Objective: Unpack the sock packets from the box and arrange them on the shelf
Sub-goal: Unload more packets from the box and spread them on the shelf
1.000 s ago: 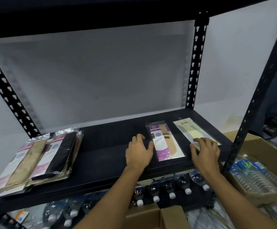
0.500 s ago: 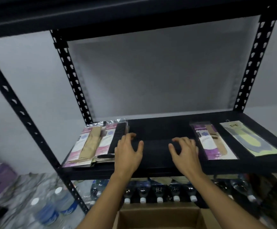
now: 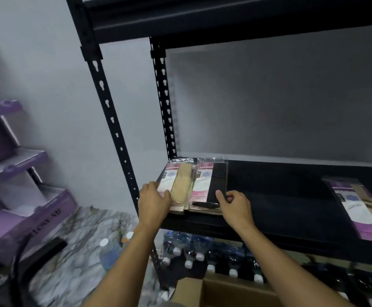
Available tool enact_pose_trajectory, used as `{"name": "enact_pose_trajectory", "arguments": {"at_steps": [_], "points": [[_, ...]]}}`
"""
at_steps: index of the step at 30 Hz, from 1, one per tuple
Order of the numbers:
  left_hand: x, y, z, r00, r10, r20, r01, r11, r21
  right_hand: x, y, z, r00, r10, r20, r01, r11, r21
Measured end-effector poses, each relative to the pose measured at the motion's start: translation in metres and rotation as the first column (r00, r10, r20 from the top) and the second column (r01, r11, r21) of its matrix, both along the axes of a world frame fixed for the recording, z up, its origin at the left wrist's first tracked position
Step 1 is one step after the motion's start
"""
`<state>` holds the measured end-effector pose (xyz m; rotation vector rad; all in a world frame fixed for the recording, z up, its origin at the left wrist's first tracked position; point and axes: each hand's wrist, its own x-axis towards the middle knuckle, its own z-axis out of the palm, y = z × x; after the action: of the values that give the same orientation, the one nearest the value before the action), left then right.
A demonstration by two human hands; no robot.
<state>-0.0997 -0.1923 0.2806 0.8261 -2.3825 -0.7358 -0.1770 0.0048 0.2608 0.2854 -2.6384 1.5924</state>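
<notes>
Head view, fingers first: the left fingers (image 3: 150, 186) lie fairly straight against the outer edge of the beige sock packets (image 3: 181, 187), thumb resting on top. So the left hand (image 3: 155, 203) is released and pressing, not clutching; I read it as a stop to square the pile. The right hand (image 3: 236, 206) has its fingers curled in, thumb tip at the near corner of the black sock packets (image 3: 212, 187) — whether it pinches the wrapper I cannot tell. Both piles lie flat, side by side and touching, at the left end of the shelf (image 3: 280, 196) (labels up, presumably to be read). A purple packet (image 3: 355, 207) lies well apart to the right. The box (image 3: 225, 291) stands below, its contents hidden from me.
</notes>
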Motion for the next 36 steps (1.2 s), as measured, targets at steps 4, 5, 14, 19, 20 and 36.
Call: {"name": "enact_pose_trajectory", "arguments": {"at_steps": [4, 5, 14, 19, 20, 36], "points": [[-0.009, -0.007, -0.004, 0.993, -0.026, 0.114, 0.017, 0.997, 0.077, -0.006, -0.011, 0.001, 0.995, -0.086, 0.047, 0.086, 0.996, 0.007], [-0.010, -0.009, -0.005, 0.991, -0.031, 0.129, 0.019, 0.995, 0.098, -0.007, -0.011, 0.002, 0.994, -0.098, 0.057, 0.098, 0.995, 0.006], [-0.002, -0.003, 0.013, 0.999, -0.019, 0.046, 0.014, 0.993, 0.117, -0.003, -0.003, 0.016, 0.977, -0.167, 0.133, 0.186, 0.972, -0.145], [-0.001, 0.005, 0.035, 0.996, -0.039, -0.081, 0.060, 0.961, 0.269, -0.001, 0.013, 0.022, 0.963, -0.167, 0.212, 0.229, 0.921, -0.315], [0.000, 0.005, 0.037, 0.993, -0.050, -0.105, 0.083, 0.938, 0.338, -0.001, 0.017, 0.023, 0.959, -0.164, 0.231, 0.238, 0.908, -0.344], [0.006, 0.093, 0.008, 0.892, -0.068, -0.448, 0.406, 0.560, 0.723, 0.004, 0.125, 0.004, 0.948, -0.197, 0.251, 0.300, 0.821, -0.486]]}}
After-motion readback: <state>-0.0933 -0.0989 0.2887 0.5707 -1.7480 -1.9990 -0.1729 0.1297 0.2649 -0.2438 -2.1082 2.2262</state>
